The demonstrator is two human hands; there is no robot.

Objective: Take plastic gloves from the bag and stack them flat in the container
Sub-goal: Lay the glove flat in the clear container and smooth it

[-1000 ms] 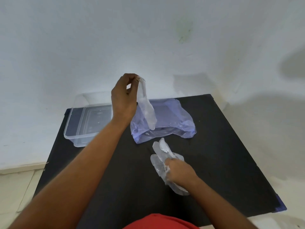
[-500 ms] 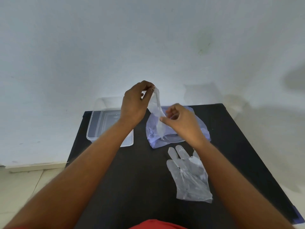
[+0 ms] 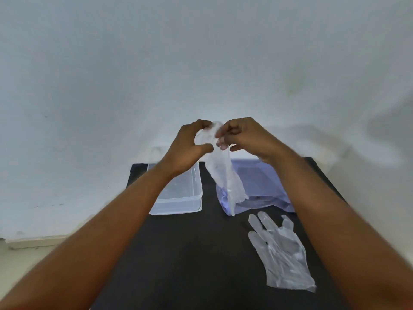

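Observation:
A thin clear plastic glove (image 3: pixel 225 175) hangs crumpled in the air above the table, pinched at its top by both hands. My left hand (image 3: pixel 190 146) grips it from the left, my right hand (image 3: pixel 243 137) from the right. Below and behind it lies the bluish plastic bag (image 3: pixel 263 189), flat on the black table (image 3: pixel 190 253). A second clear glove (image 3: pixel 281 251) lies spread flat on the table to the right, fingers pointing away. The clear rectangular container (image 3: pixel 178 198) stands at the back left, partly hidden by my left forearm.
A white wall (image 3: pixel 201 63) rises directly behind the table. Pale floor (image 3: pixel 26 256) shows to the left of the table's edge. My forearms cross the table's front on both sides.
My right hand left the flat glove on the table and rose to the hanging glove's top, beside my left hand. The camera view shifted down and left.

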